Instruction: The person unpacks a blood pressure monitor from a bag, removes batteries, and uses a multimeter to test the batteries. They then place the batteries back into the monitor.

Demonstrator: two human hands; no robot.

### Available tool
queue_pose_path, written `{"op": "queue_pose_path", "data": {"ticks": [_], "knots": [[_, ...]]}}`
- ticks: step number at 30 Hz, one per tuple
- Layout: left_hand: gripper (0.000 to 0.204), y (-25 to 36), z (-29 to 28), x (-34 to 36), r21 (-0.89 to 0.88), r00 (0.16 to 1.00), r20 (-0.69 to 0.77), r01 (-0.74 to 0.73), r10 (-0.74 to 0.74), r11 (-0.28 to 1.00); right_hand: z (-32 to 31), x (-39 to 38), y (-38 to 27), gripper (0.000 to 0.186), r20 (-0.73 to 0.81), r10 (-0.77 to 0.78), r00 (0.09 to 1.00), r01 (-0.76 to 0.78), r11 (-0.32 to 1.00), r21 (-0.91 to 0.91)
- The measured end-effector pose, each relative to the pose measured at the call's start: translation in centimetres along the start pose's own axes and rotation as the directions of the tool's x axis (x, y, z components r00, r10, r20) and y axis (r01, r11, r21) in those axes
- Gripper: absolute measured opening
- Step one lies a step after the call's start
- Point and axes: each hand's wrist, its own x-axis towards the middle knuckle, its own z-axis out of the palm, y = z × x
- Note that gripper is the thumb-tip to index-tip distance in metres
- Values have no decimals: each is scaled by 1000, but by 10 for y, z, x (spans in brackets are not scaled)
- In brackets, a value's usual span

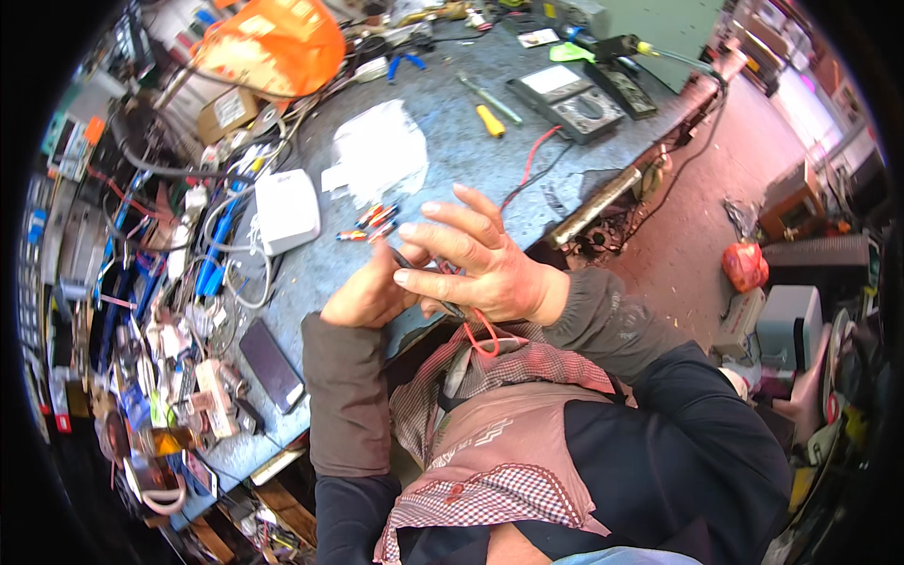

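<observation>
My left hand (363, 290) and my right hand (490, 264) meet over the near edge of the bench. A thin dark test probe (450, 307) runs between them, held by the bent fingers of my right hand. Below that hand hangs a loop of red test lead (486, 341). My left fingers are closed at the probe's upper end; what they pinch is mostly hidden. Red and black leads run back to a dark multimeter (571, 102) at the right of the bench. Several small components with coloured ends (369, 222) lie just beyond my left hand.
A white sheet (379, 151) lies mid-bench, beside a white box-shaped device (287, 211). A phone (271, 365) rests near the left front edge. Tangled cables and parts crowd the left side. A yellow-handled screwdriver (490, 121) and an orange bag (273, 45) lie farther back.
</observation>
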Motion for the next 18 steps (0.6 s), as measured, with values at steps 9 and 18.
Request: {"op": "queue_pose_path", "data": {"ticks": [9, 18], "knots": [[44, 11, -29, 2, 213, 630, -656, -374, 416, 903, -96, -3, 110, 13, -436, 695, 572, -748, 660, 71], [16, 2, -44, 11, 423, 426, -768, -222, 478, 878, -144, -77, 182, 27, -270, 890, 368, -907, 279, -317]]}}
